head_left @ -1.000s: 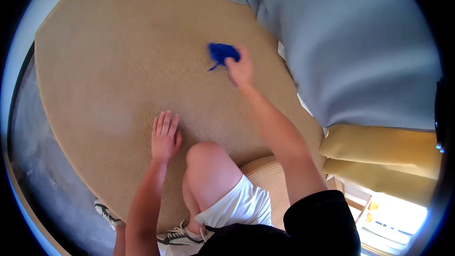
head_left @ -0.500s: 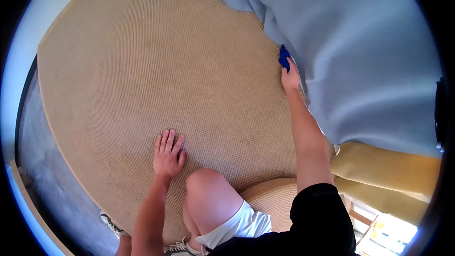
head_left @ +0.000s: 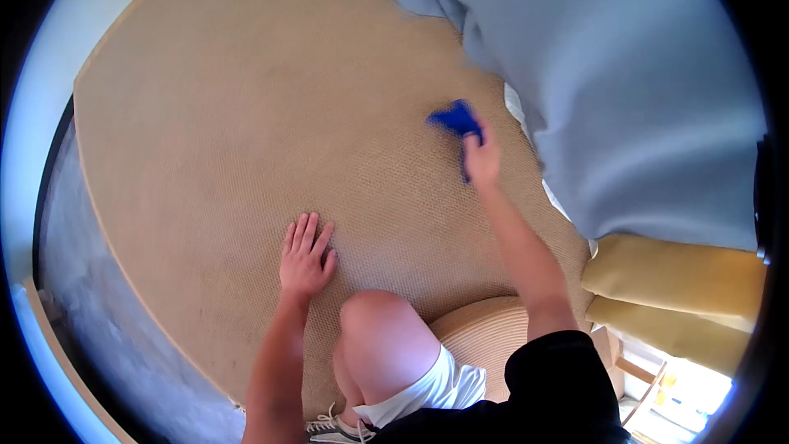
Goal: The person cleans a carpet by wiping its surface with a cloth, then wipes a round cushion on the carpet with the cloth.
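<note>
A brown woven rug [head_left: 246, 115] covers the floor around me. My left hand [head_left: 307, 255] lies flat on it with the fingers spread, holding nothing. My right hand [head_left: 483, 154] is closed around a dark blue cloth [head_left: 458, 119], part of which sticks out ahead of the fingers while a strip hangs below. The cloth is a little blurred. It is over the rug, left of the grey-blue draped fabric [head_left: 625, 99]; whether it touches the rug I cannot tell.
Yellow cushions or folded covers [head_left: 674, 275] sit at the right, below the draped fabric. A ribbed round beige piece [head_left: 485, 333] lies beside my bent knee [head_left: 378, 321]. Grey floor [head_left: 107, 288] shows beyond the rug's left edge. A wooden frame [head_left: 637, 374] stands at the lower right.
My right hand has moved left and toward me with the blue cloth, away from the draped fabric's edge, and more of the cloth shows. My left hand stays flat on the rug.
</note>
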### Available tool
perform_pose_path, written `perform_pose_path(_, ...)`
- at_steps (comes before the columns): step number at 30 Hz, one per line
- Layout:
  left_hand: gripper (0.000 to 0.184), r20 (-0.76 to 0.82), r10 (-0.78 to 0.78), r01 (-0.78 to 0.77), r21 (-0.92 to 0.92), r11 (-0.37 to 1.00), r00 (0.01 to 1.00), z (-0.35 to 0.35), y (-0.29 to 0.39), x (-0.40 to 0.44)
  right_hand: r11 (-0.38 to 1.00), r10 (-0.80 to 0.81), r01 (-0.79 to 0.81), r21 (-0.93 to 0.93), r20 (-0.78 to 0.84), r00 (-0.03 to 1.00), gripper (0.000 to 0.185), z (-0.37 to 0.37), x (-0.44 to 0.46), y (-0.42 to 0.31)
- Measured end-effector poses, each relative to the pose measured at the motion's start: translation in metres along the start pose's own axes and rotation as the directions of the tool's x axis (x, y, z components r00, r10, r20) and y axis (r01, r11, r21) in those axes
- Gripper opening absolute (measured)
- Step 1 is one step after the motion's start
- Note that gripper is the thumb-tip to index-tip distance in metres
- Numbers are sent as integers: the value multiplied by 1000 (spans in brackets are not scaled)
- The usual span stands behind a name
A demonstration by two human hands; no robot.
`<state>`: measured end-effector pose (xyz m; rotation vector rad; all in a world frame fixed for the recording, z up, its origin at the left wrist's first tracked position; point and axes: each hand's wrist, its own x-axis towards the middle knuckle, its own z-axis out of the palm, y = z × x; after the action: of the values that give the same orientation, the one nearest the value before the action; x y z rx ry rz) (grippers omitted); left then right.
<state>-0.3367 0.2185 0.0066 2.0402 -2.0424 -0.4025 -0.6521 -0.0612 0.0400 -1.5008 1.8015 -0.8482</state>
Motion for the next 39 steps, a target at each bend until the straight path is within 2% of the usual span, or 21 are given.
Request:
perform_pose_path(1,61,4,4,-4,-5,1000,1000,2,1,2,950,-303,287,-122,-146,942,45,-9,28,32)
perform_pose_path(2,61,7,3,-3,-11,1000,1000,2,2,1,905,-413,371,-208,-217,885,46,-15,58,66)
perform_pose_path(3,61,8,-19,19,-21,1000,1000,3,3,0,919,-351,307,-247,-159,923,49,-28,70,73)
perform_pose_path(4,61,12,-7,7,-25,1000,1000,1,3,-1,906,-351,307,-291,-114,929,53,-29,86,99)
perform_pose_path(6,61,8,-8,8,-26,1000,1000,-6,1,2,826,-453,391,-405,-65,889,55,-23,85,97)
perform_pose_path(10,60,2,14,-14,-13,1000,1000,-18,6,1,857,-406,360,-370,-53,912,54,-22,90,93)
perform_pose_path(13,60,-8,36,-36,0,999,999,-20,5,3,833,-417,340,-436,-89,905,53,-19,89,91)
perform_pose_path(23,59,-61,40,-43,-54,998,997,-18,3,0,805,-480,411,-428,-64,875,48,-21,99,107)
perform_pose_path(25,59,-75,40,-43,-40,998,996,-17,4,1,840,-380,325,-436,-43,924,48,-12,85,96)
perform_pose_path(27,60,-68,59,-61,-31,998,996,-14,4,2,869,-372,347,-353,-3,928,48,3,50,71)
perform_pose_path(29,61,11,-4,4,7,1000,1000,-13,7,1,796,-490,480,-368,72,869,48,20,17,60)
perform_pose_path(33,65,70,-28,20,103,994,997,-2,25,0,767,-526,604,-215,328,785,51,54,-63,32)
perform_pose_path(35,72,74,-201,181,218,959,977,14,81,-18,738,-559,646,-194,361,747,50,61,-88,15)
perform_pose_path(37,81,198,-103,109,-18,994,975,16,117,-51,703,-582,690,-172,417,698,48,62,-97,11)
perform_pose_path(39,85,232,-112,129,-61,990,966,20,115,-61,680,-598,723,-121,478,643,50,59,-86,12)
